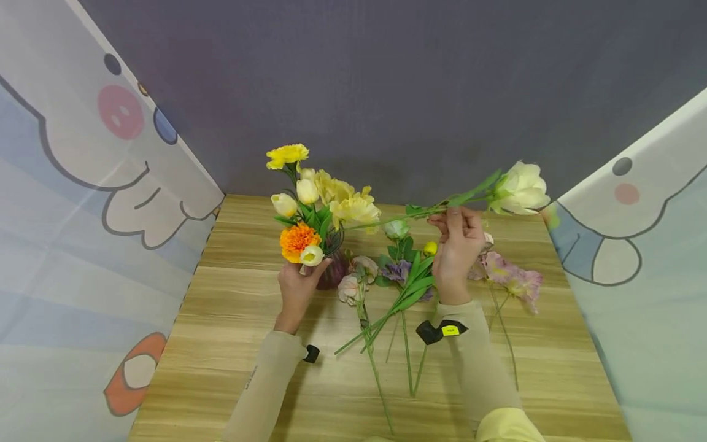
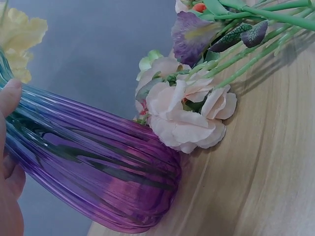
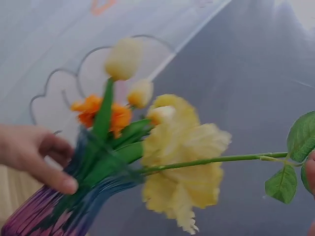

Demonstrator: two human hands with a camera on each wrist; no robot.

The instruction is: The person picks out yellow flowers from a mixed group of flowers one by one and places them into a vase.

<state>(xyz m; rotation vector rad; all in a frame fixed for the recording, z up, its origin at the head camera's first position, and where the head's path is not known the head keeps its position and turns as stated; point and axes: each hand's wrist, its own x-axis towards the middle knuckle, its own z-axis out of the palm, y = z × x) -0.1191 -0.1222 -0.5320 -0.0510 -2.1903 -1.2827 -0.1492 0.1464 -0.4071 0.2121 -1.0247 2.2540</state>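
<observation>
My left hand (image 1: 298, 288) grips the neck of a ribbed glass vase (image 2: 113, 172), bluish at the top and purple below. The vase leans in the left wrist view. It holds an orange carnation (image 1: 299, 241), a yellow carnation (image 1: 287, 156), cream tulips (image 1: 307, 191) and large pale yellow blooms (image 1: 353, 205). My right hand (image 1: 458, 258) pinches the leafy stem of a white rose-like flower (image 1: 521, 189) between thumb and fingers. That flower lies nearly level, head to the right. Its green stem (image 3: 221, 160) reaches left to the vase mouth, crossing the yellow bloom.
Pale pink roses (image 2: 182, 118) lie beside the vase base. Further right on the wooden table (image 1: 232, 344) are a purple flower (image 1: 396, 271), a pale green rose (image 1: 396, 229), a yellow bud (image 1: 430, 248) and pink-lilac blooms (image 1: 513, 276). A grey panel (image 1: 386, 92) stands behind.
</observation>
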